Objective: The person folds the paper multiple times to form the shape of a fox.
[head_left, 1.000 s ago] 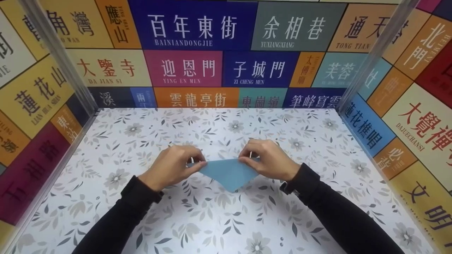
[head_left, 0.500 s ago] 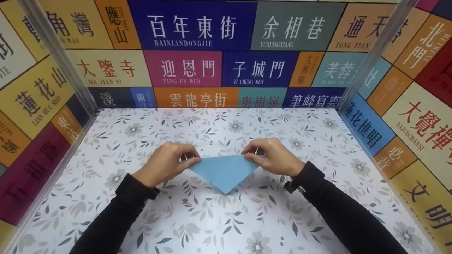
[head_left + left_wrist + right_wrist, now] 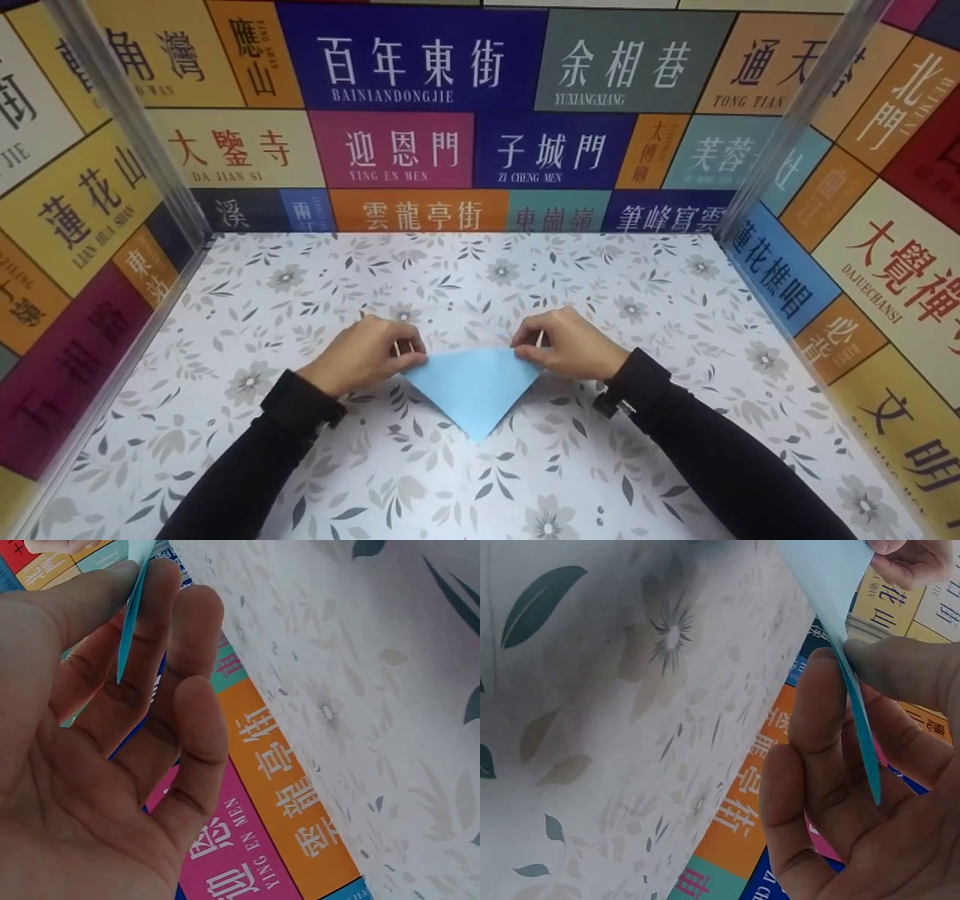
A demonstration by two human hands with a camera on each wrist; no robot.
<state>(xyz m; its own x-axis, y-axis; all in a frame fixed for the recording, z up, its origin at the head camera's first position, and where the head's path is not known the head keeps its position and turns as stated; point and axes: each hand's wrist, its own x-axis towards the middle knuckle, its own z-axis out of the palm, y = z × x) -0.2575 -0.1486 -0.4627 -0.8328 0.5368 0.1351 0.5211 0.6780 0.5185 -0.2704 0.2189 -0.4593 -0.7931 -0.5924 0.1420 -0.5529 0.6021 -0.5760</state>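
A light blue sheet of paper (image 3: 476, 390), shaped like a triangle with its point toward me, is held between both hands in the head view. My left hand (image 3: 367, 352) pinches its left end between thumb and fingers. On the other side, my right hand (image 3: 574, 346) pinches the right end the same way. In the left wrist view a thin corner of the paper (image 3: 131, 626) sticks out past the thumb into the palm side. The right wrist view shows the other corner of the paper (image 3: 864, 739) pointing down between thumb and fingers.
Beneath the hands lies a white tabletop (image 3: 300, 465) printed with grey leaves and flowers. Colourful panels with Chinese lettering (image 3: 405, 150) wall the back and both sides. Clear strips (image 3: 139, 127) run up the corners.
The paper has tilted so more of its face shows, and its point has come nearer to me. Both hands keep their pinch; they spread slightly, then moved a little lower in view.
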